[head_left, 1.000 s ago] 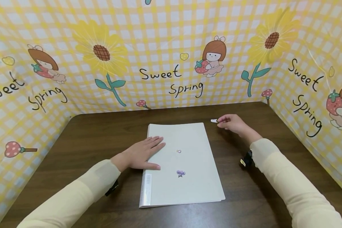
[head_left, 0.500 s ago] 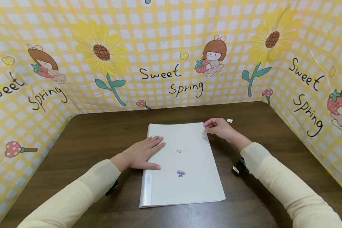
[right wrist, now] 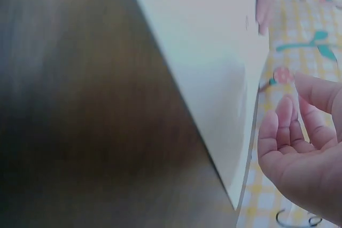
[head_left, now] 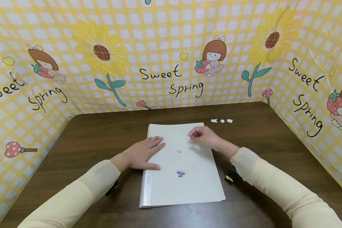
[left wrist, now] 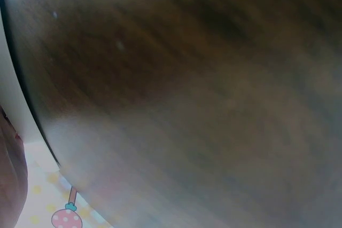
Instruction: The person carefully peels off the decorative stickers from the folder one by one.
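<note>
A white folder lies on the dark table, its label strip along the left spine. My left hand rests flat on the folder's left side with fingers spread. Two small stickers show on the cover: a tiny pale one near the middle and a purple one below it. Over the folder's upper right part is my right hand, thumb and fingers bent toward each other. In the right wrist view, its fingers curl close together; I cannot tell whether a small piece is between the tips.
Three small white pieces lie in a row on the table beyond the folder's upper right corner. A yellow checked cloth printed with flowers and figures stands around the back and sides of the wooden table.
My right hand has moved left and nearer from beside the white pieces to over the folder, uncovering the row of three. The left hand and the folder stay in place.
</note>
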### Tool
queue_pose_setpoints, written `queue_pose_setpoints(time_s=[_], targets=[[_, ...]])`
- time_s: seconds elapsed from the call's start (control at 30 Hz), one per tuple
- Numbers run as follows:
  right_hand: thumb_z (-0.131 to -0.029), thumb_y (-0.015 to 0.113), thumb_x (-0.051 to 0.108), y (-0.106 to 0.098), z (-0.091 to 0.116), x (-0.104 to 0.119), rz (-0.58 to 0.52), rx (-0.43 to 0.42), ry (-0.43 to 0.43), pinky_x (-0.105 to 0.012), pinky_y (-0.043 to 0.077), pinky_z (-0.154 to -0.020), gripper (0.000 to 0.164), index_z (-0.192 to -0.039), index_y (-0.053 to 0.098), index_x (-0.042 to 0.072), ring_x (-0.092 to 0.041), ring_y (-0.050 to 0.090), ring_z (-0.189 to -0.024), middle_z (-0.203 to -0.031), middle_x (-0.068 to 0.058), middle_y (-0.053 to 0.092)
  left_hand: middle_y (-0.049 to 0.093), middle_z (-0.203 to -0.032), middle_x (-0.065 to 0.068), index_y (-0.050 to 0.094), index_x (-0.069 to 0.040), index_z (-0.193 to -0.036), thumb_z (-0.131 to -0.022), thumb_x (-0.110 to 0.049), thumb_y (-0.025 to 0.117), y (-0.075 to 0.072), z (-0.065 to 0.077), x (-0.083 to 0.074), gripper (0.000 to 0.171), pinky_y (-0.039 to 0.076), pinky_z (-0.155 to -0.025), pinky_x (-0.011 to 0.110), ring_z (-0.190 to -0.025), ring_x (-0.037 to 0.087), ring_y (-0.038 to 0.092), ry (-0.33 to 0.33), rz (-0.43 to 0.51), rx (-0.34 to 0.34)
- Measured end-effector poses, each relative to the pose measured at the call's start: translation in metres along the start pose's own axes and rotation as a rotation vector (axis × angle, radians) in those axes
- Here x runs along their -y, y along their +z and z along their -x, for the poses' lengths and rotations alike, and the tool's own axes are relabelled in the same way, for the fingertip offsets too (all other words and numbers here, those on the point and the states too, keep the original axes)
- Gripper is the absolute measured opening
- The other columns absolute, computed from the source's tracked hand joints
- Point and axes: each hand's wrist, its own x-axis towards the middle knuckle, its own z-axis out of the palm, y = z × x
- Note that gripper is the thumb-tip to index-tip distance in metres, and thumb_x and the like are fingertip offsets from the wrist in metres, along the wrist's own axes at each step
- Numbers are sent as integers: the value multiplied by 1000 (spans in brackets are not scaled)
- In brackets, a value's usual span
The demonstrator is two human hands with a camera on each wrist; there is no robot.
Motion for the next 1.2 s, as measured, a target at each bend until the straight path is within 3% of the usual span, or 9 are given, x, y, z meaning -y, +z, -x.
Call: queue_pose_setpoints(time_s=[0.23,0.6,1.2], targets=[[-85,72,-2,18,-1,7,64,87,-25,-27,49,-77,24,-107,64,-6,-19,58,-86,-93,-9,63,13,-161,13,18,-11,-156,-86,-81,31,0,-1,-1,100,13,-116,41,-147,26,8,-6,16,3],[-82,77,2,38,-9,11,182,147,-32,-25,50,-74,21,-101,67,1,-16,58,-81,-90,-3,65,13,-161,13,18,-11,-156,-87,-80,33,1,0,0,99,13,-116,41,-147,26,8,0,17,-8],[-83,74,0,40,-17,14,289,258,-70,-22,47,-74,17,-100,71,3,-12,55,-79,-87,-2,64,11,-161,11,18,-12,-156,-85,-82,29,1,-1,1,100,11,-116,40,-147,25,8,-10,20,6]])
